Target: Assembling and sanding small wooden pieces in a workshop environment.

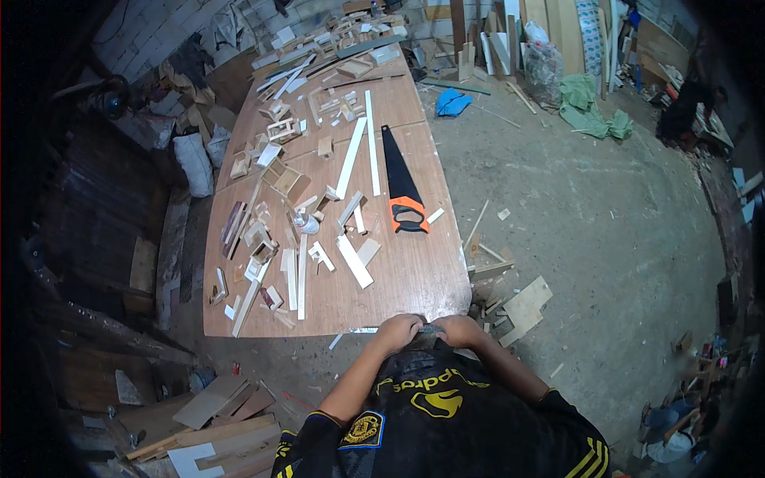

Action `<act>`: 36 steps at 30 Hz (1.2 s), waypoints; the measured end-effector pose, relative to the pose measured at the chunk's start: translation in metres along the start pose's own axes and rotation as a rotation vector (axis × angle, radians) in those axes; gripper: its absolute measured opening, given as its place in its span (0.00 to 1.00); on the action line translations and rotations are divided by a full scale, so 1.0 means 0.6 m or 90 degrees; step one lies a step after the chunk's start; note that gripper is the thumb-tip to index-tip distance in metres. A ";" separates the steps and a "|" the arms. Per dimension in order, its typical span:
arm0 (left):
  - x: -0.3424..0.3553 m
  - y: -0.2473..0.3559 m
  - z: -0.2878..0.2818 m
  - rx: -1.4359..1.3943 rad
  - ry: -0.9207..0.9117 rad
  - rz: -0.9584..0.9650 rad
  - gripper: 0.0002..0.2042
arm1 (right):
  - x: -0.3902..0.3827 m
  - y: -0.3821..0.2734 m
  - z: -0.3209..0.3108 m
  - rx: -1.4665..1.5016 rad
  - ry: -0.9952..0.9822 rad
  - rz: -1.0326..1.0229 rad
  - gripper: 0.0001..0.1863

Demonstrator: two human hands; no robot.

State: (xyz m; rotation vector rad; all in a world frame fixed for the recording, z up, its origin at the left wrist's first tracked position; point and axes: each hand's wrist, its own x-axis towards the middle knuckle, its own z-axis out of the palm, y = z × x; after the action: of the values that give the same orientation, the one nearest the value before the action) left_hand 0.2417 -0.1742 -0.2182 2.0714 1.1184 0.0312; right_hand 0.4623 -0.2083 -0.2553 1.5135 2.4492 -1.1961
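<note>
My left hand (400, 329) and my right hand (460, 330) are close together at the near edge of the wooden table (410, 299), right in front of my body. Both have their fingers curled in. A thin, pale, shiny strip (364, 330) lies along the table edge beside my left hand, and a greyish bit shows between the hands; what the fingers grip is too hidden to name. Farther up the table lies a handsaw (402, 187) with a black blade and an orange and black handle. White-faced wood strips (353, 261) are left of it.
Small wooden frames and offcuts (283, 177) cover the table's left side, around a clear bottle (306, 222). More scraps pile up at its far end. Broken boards (526, 309) lie on the floor at right, with a blue cloth (453, 102) and green sheeting (590, 107) farther off.
</note>
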 end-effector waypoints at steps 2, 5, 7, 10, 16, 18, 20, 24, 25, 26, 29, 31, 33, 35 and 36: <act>-0.019 0.000 0.000 0.026 -0.017 -0.005 0.12 | -0.006 0.005 0.023 0.068 -0.007 0.000 0.27; -0.053 0.018 -0.020 0.052 0.281 0.048 0.16 | -0.019 0.003 0.035 0.118 0.078 0.001 0.26; -0.074 0.027 -0.044 0.041 0.347 0.002 0.16 | -0.031 -0.011 0.021 0.180 0.111 0.001 0.26; -0.098 0.001 -0.060 -0.001 0.451 -0.051 0.15 | -0.015 -0.008 0.016 0.277 0.208 -0.030 0.23; -0.132 -0.057 -0.052 -0.132 0.442 -0.204 0.16 | 0.035 -0.044 -0.076 0.245 0.188 0.024 0.21; -0.132 -0.088 -0.031 -0.180 0.453 -0.210 0.16 | 0.044 -0.054 -0.089 0.215 0.133 0.080 0.22; -0.123 -0.101 -0.027 -0.242 0.418 -0.200 0.16 | 0.055 -0.047 -0.090 0.226 0.170 0.071 0.22; -0.102 -0.142 -0.027 -0.250 0.378 -0.173 0.17 | 0.043 -0.068 -0.085 0.237 0.222 0.069 0.24; -0.098 -0.154 -0.028 -0.257 0.394 -0.183 0.17 | 0.039 -0.074 -0.080 0.227 0.209 0.058 0.24; -0.096 -0.167 -0.028 -0.222 0.374 -0.210 0.18 | 0.034 -0.080 -0.074 0.219 0.180 0.082 0.24; -0.103 -0.211 -0.033 -0.217 0.365 -0.243 0.18 | 0.038 -0.099 -0.052 0.214 0.134 0.107 0.24; -0.112 -0.259 -0.026 -0.235 0.394 -0.251 0.18 | 0.050 -0.126 -0.051 0.220 0.083 0.136 0.23; -0.130 -0.291 -0.037 -0.284 0.437 -0.243 0.16 | 0.071 -0.150 -0.053 0.217 0.079 0.126 0.23; -0.149 -0.319 -0.055 -0.288 0.461 -0.263 0.15 | 0.100 -0.168 -0.054 0.230 0.096 0.073 0.23; -0.154 -0.319 -0.075 -0.275 0.449 -0.287 0.14 | 0.112 -0.173 -0.057 0.230 0.095 0.091 0.23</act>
State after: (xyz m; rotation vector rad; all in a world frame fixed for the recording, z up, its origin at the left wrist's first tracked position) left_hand 0.0341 -0.1519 -0.2785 1.4009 1.7888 0.7586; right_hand 0.3590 -0.1608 -0.1962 1.8941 2.2463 -1.6184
